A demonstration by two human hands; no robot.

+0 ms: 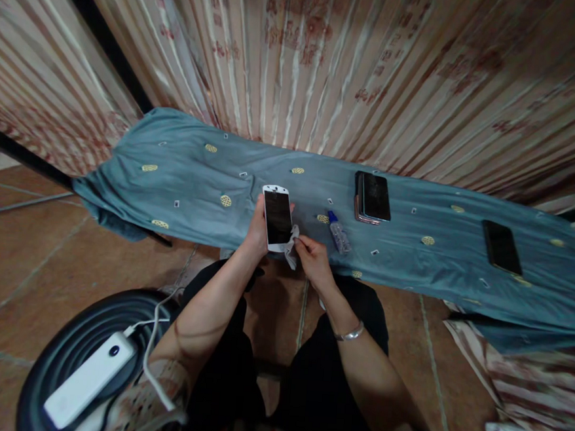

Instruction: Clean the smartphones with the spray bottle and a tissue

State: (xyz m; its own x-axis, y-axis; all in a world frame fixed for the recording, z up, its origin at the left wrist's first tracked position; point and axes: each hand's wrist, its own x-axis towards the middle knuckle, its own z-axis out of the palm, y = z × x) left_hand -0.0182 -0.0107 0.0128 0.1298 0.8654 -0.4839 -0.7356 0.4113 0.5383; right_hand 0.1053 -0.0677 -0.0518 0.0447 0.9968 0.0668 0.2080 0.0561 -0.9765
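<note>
My left hand [257,230] holds a white phone [277,216] upright, its dark screen facing me, above the near edge of a table draped in a blue-grey cloth [182,175]. My right hand [314,258] pinches a small white wipe [291,245] against the phone's lower right corner. A silver bracelet sits on my right wrist. A small clear bottle with a blue cap [338,233] lies on the cloth just right of my hands.
A stack of dark phones [372,196] lies further right, and a single black phone [502,247] near the table's right end. A striped curtain hangs behind. At lower left, a white power bank [90,377] with a cable rests on a dark round stool.
</note>
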